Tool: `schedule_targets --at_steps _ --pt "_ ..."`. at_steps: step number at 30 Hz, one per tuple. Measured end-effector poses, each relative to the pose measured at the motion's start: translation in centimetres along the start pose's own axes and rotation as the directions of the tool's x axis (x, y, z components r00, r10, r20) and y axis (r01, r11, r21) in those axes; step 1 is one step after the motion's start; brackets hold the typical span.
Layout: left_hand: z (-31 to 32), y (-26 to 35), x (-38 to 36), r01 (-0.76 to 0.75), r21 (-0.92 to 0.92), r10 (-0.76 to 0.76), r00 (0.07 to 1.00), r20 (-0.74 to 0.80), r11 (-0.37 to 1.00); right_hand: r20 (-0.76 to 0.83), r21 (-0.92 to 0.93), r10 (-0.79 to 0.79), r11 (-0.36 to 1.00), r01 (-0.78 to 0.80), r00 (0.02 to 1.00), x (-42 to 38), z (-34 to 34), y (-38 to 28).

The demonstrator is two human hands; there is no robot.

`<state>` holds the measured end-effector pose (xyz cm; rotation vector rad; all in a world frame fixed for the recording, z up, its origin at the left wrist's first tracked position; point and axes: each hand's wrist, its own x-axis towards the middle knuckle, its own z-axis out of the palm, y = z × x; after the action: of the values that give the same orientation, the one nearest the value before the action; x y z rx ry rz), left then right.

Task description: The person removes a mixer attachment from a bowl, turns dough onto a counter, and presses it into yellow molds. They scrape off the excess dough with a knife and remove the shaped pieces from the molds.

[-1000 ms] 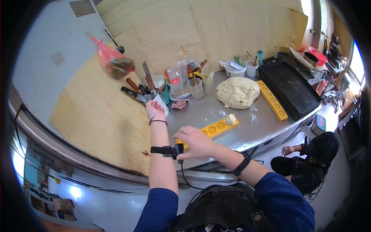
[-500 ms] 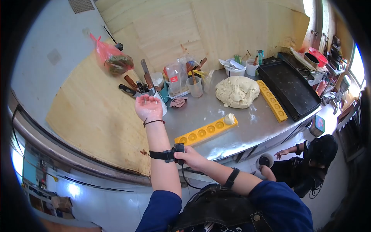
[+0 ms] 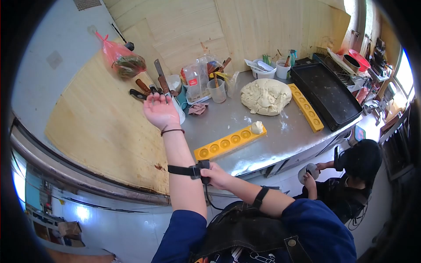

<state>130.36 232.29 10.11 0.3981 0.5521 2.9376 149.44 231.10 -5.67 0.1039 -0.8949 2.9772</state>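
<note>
My left hand (image 3: 161,112) is held out palm up, fingers loosely spread with nothing in them, in front of several knives (image 3: 151,90) at the counter's left. Around that forearm runs a black strap (image 3: 180,170) carrying a small black device (image 3: 202,171). My right hand (image 3: 215,175) grips this device between thumb and fingers. Beyond it lies a yellow mold (image 3: 225,143) with a row of round hollows, a small dough piece (image 3: 257,127) on its right end. A large dough lump (image 3: 266,97) rests farther back, next to a second yellow mold (image 3: 305,107).
Black baking trays (image 3: 326,94) are stacked on the right of the metal counter (image 3: 228,115). Tubs, a clear measuring cup (image 3: 217,90) and a pink cloth (image 3: 198,108) stand or lie along the back. At lower right, a co-worker (image 3: 351,179) holds a round pale container (image 3: 308,172).
My left hand's fingers have straightened a little, and the view has shifted slightly. My right hand stays on the device. The co-worker has raised the round container and now has both hands at it.
</note>
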Motion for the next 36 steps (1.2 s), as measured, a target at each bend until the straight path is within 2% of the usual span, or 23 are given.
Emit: schedule_targets --at_steps 1,2,3,4,5,7,9,11,13,14,15,16,17,18,19,20,22,23,25,28,31,35,36 --pt "-1.0 -0.9 0.4 -0.002 -0.001 0.002 1.000 0.007 1.000 0.035 -0.196 -0.050 0.979 0.056 0.998 -0.2 -0.1 -0.6" --pt "-2.4 -2.2 0.8 -0.273 0.407 0.212 0.959 0.189 0.871 0.075 -0.382 -0.094 0.917 0.116 0.993 -0.3 0.0 -1.2" --pt "-2.8 -2.7 0.3 -0.525 0.674 0.305 0.851 0.428 0.520 0.073 -0.380 -0.097 0.917 0.117 0.993 -0.2 0.3 -1.5" --pt "-3.4 -2.9 -0.4 -0.550 0.748 0.150 0.831 0.536 0.372 0.048 -0.412 -0.090 0.905 0.102 0.995 -0.1 0.6 -1.7" --pt "-3.3 -3.0 -1.0 -0.547 0.751 0.147 0.832 0.534 0.371 0.024 -0.443 -0.082 0.892 0.084 0.996 -0.1 0.7 -1.8" --pt "-2.8 -3.0 -1.8 -0.756 0.648 -0.090 0.655 0.751 -0.093 0.024 -0.422 -0.003 0.906 0.013 1.000 -0.1 0.0 -1.2" --pt "-1.6 -3.5 -2.4 -0.752 0.657 -0.063 0.659 0.750 -0.050 -0.022 -0.057 0.064 0.996 -0.065 0.998 -0.6 0.1 0.2" --pt "-0.8 -4.1 -2.5 -0.535 0.654 0.203 0.833 0.515 0.534 0.033 0.005 0.115 0.993 -0.116 0.993 -0.2 -2.0 1.2" --pt "-0.6 -3.7 -2.6 -0.581 0.691 0.209 0.809 0.550 0.430 0.138 -0.105 0.155 0.984 -0.142 0.978 0.1 -2.9 0.5" --pt "-0.5 -3.3 -2.8 -0.633 0.750 0.083 0.772 0.630 0.194 0.141 -0.111 0.167 0.982 -0.152 0.976 0.1 -2.7 -0.4" --pt "-0.3 -3.0 -2.9 -0.673 0.738 -0.062 0.740 0.670 -0.050 0.005 -0.328 -0.095 0.940 0.092 0.995 0.0 -1.9 -2.0" --pt "-1.0 -3.3 -2.7 -0.745 0.614 -0.122 0.657 0.744 -0.263 -0.062 -0.548 -0.377 0.787 0.284 0.924 0.1 -1.0 -3.5" --pt "-1.9 -4.0 -2.7 -0.742 0.615 -0.116 0.658 0.744 -0.266 -0.057 -0.550 -0.373 0.786 0.283 0.926 0.2 0.4 -5.4" --pt "-2.9 -4.8 -3.0 -0.772 0.446 -0.301 0.604 0.738 -0.453 0.141 -0.823 -0.473 0.432 0.369 0.870 0.1 2.2 -7.5" --pt "-4.1 -5.7 -3.1 -0.778 0.231 -0.479 0.561 0.676 -0.585 0.362 -0.915 -0.472 -0.014 0.404 0.804 0.0 3.9 -9.2" --pt "-5.9 -6.8 -3.1 -0.776 0.236 -0.474 0.563 0.677 -0.585 0.443 -0.894 -0.437 -0.157 0.419 0.783 0.2 5.7 -10.0" --pt "-9.3 -8.9 -3.5 -0.825 -0.217 -0.756 0.328 0.566 -0.521 0.418 -0.903 -0.298 -0.241 0.356 0.858 1.6 6.3 -10.2" --pt "-10.0 -9.6 -3.9 -0.822 -0.209 -0.747 0.334 0.575 -0.529 0.370 -0.895 -0.168 -0.327 0.302 0.914 2.1 6.4 -10.5" --pt "-10.9 -9.9 -4.3 -0.813 -0.472 -0.927 0.208 0.311 -0.341 0.346 -0.883 -0.099 -0.371 0.288 0.933 3.0 6.5 -11.3" --pt "-10.6 -8.7 -5.0 -0.732 -0.648 -0.976 0.124 0.177 -0.211 0.147 -0.843 0.149 -0.499 0.202 0.978 3.9 6.3 -12.4" --pt "-9.2 -8.1 -5.5 -0.755 -0.647 -0.992 0.125 0.019 -0.108 0.153 -0.796 0.274 -0.535 0.283 0.949 4.8 6.3 -12.4" --pt "-9.5 -7.5 -5.8 -0.731 -0.675 -0.995 0.099 0.030 -0.093 0.176 -0.707 0.353 -0.604 0.368 0.919 4.8 7.6 -12.1" --pt "-11.1 -8.6 -5.1 -0.738 -0.655 -0.982 0.184 0.038 -0.163 0.224 -0.709 0.349 -0.582 0.398 0.910 4.7 7.8 -12.1"
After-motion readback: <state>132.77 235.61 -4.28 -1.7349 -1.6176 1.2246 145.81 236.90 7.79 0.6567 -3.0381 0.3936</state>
